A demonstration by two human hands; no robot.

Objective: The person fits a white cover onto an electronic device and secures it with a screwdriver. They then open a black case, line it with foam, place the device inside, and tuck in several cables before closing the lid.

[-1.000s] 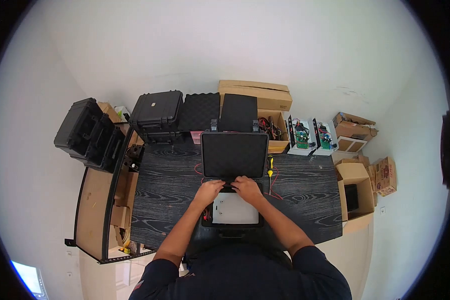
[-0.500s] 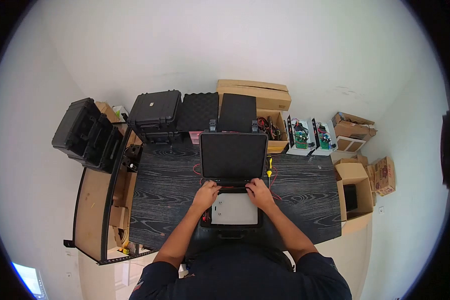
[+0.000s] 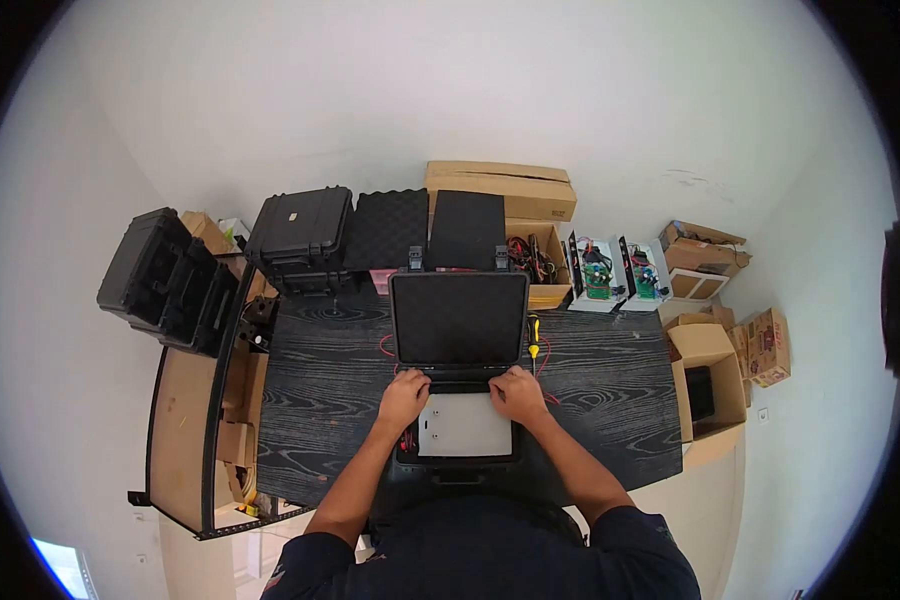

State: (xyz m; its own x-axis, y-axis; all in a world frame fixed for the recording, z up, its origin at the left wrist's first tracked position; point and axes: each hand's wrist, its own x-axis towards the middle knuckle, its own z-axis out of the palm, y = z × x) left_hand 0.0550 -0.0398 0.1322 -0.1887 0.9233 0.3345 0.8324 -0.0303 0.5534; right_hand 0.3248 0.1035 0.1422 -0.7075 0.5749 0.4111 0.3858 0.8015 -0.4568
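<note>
An open black hard case (image 3: 457, 464) stands in front of me, its lid (image 3: 459, 318) raised with dark foam inside. A light grey panel (image 3: 464, 425) lies in the base, with dark and red wires (image 3: 407, 440) at its left. My left hand (image 3: 404, 398) is closed at the panel's rear left, fingertips on the end of a narrow black strip (image 3: 460, 386) along the case's back edge. At the strip's other end my right hand (image 3: 518, 394) is closed, fingers curled inward. Exactly what the fingertips pinch is partly hidden.
A yellow-and-black screwdriver (image 3: 534, 338) and red wire (image 3: 387, 346) lie beside the lid. Behind stand black cases (image 3: 300, 232), wavy foam (image 3: 388, 228), a cardboard box of cables (image 3: 535, 262) and white units with green circuit boards (image 3: 597, 275). Shelving (image 3: 185, 430) stands left, an open carton (image 3: 708, 385) right.
The view has shifted slightly. Both hands stay at the case's back edge, fingers curled. The red line seen between them is no longer visible; a black strip shows there.
</note>
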